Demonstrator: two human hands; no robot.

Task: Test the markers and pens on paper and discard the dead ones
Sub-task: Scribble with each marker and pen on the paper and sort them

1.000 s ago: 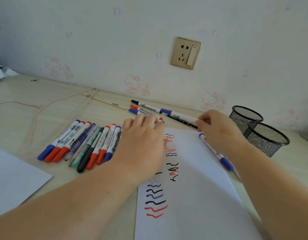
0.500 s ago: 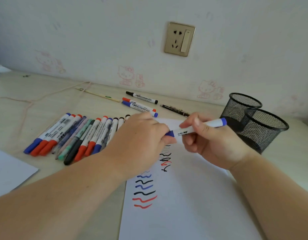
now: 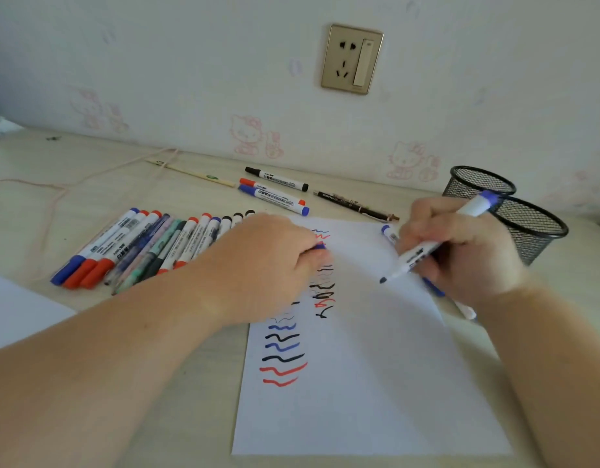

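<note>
Far left I see a row of capped red, blue and black markers (image 3: 140, 248) on the pale desk (image 3: 89, 184). My left hand (image 3: 268, 261) pinches a small blue cap (image 3: 320, 246) over the squiggle-marked white paper sheet (image 3: 359, 366). My right hand (image 3: 467, 255) grips an uncapped white whiteboard marker (image 3: 423, 253), its tip just above the paper, beside two black mesh cups (image 3: 528, 228).

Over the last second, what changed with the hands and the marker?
The right hand picked up a blue marker; the left hand pulled off its blue cap and holds it. The uncapped tip now points down at the paper. The marker row and mesh cups stayed put.
</note>
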